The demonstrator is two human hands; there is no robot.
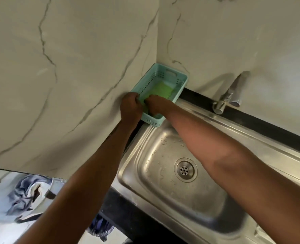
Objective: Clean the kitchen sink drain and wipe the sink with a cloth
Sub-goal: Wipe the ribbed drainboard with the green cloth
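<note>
— Nearest item?
— Stainless steel sink, rectangular, wet, perforated round drain; black surface, marbled wall tiles.
— Basket?
— Teal perforated plastic basket, set in the corner, long axis toward the wall; green sponge inside.
— Hands?
— Left hand is curled on the rim; right hand is inside, grip cannot be told.

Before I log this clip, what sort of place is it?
Most likely a home kitchen: a stainless steel sink with a strainer drain, a wall-mounted tap, and a teal plastic basket holding a green sponge.
</note>
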